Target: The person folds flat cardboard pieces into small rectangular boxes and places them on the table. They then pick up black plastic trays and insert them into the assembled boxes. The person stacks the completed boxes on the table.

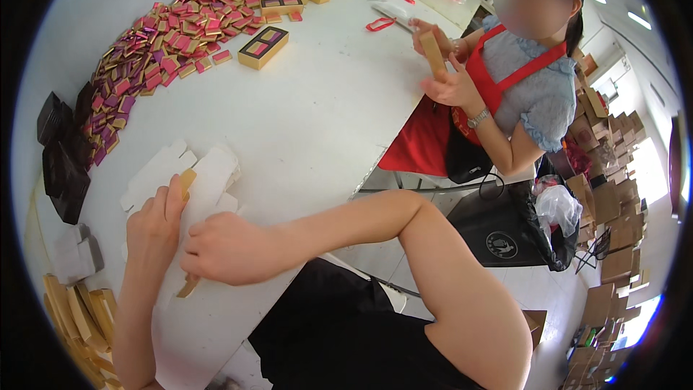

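Note:
A cardboard box blank (209, 175) lies on the near left of the table, its white face up. Gold shows where its edges are turned up by my hands. My left hand (153, 220) is closed at its left side, the fingers pressed against a small gold flap. Curled into a fist beside it, my right hand (229, 245) grips the near part of the blank, where a gold-brown strip sticks out below the fingers. What the right fingertips do is hidden. Another white blank (153, 175) lies just beyond my left hand.
A heap of pink and purple wrapped pieces (184, 29) spreads along the wall, near gold boxes (263, 47). Black plastic trays (65, 166) and folded gold cartons (76, 310) lie left. Across the table, a co-worker in a red apron (498, 72) holds a gold box (433, 54).

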Motion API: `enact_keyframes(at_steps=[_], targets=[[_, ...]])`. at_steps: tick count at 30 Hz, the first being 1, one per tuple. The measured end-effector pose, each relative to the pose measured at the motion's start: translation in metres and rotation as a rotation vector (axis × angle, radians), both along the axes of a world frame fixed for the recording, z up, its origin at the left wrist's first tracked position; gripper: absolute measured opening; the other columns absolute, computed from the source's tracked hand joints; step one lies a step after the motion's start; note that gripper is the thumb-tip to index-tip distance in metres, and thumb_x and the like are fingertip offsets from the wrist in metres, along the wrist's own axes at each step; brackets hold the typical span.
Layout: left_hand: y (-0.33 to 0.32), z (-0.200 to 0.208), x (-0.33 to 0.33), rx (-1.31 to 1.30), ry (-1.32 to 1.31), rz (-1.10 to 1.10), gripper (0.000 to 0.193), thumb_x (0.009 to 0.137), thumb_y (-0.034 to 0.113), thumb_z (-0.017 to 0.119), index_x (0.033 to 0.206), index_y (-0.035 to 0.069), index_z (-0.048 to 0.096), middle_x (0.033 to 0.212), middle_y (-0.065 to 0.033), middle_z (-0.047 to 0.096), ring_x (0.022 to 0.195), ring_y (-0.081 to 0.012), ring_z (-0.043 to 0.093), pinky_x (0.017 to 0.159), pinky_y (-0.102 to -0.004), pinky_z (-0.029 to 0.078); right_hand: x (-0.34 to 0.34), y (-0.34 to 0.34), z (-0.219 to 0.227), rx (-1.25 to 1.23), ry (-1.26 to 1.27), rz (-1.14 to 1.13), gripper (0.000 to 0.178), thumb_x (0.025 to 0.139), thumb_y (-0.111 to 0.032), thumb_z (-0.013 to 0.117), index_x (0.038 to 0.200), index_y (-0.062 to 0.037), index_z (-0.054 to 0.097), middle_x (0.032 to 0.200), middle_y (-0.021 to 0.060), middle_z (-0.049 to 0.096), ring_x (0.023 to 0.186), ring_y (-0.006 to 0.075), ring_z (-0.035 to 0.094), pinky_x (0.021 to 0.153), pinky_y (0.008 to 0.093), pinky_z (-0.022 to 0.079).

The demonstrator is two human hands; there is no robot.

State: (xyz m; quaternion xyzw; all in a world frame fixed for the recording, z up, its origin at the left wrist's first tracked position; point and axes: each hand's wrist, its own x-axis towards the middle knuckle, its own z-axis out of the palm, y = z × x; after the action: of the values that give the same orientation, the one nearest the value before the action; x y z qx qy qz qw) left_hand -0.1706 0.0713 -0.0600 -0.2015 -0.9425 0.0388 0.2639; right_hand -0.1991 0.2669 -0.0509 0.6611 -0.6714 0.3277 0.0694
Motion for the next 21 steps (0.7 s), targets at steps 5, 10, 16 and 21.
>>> enact_keyframes(at_steps=[5, 10, 16, 21], targets=[[-0.012, -0.012, -0.008, 0.148, -0.008, 0.016, 0.047, 0.087, 0.015, 0.070, 0.130, 0.003, 0.054, 0.082, -0.0080, 0.059, 0.063, -0.0222, 0.061, 0.050, -0.0335, 0.049, -0.018, -0.025, 0.003, 0.275, 0.084, 0.014, 0.016, 0.084, -0.017, 0.069, 0.076, -0.0054, 0.061, 0.058, 0.0053, 0.058, 0.054, 0.0233, 0.058, 0.047, 0.0379, 0.039], [-0.013, -0.010, -0.005, 0.113, -0.034, 0.060, 0.047, 0.086, 0.013, 0.070, 0.130, 0.002, 0.055, 0.080, -0.0077, 0.059, 0.061, -0.0236, 0.061, 0.050, -0.0342, 0.049, -0.023, -0.019, 0.000, 0.105, 0.138, 0.139, 0.014, 0.084, -0.016, 0.068, 0.078, -0.0055, 0.061, 0.058, 0.0051, 0.058, 0.055, 0.0230, 0.058, 0.046, 0.0384, 0.038], [0.003, 0.028, 0.010, 0.251, -0.277, -0.039, 0.050, 0.084, -0.001, 0.061, 0.133, 0.001, 0.053, 0.091, -0.0136, 0.062, 0.070, -0.0293, 0.063, 0.060, -0.0354, 0.051, -0.026, 0.005, 0.000, 0.126, 0.203, 0.156, 0.014, 0.085, -0.014, 0.068, 0.083, -0.0055, 0.057, 0.065, 0.0061, 0.053, 0.060, 0.0224, 0.054, 0.047, 0.0375, 0.039], [-0.008, 0.045, 0.015, 0.515, -0.360, -0.106, 0.053, 0.080, -0.011, 0.055, 0.132, -0.001, 0.055, 0.096, -0.0168, 0.064, 0.073, -0.0280, 0.063, 0.069, -0.0324, 0.051, -0.023, 0.007, 0.002, -0.060, 0.246, 0.099, 0.016, 0.083, -0.014, 0.068, 0.088, -0.0034, 0.057, 0.082, 0.0065, 0.055, 0.065, 0.0208, 0.054, 0.049, 0.0356, 0.038]])
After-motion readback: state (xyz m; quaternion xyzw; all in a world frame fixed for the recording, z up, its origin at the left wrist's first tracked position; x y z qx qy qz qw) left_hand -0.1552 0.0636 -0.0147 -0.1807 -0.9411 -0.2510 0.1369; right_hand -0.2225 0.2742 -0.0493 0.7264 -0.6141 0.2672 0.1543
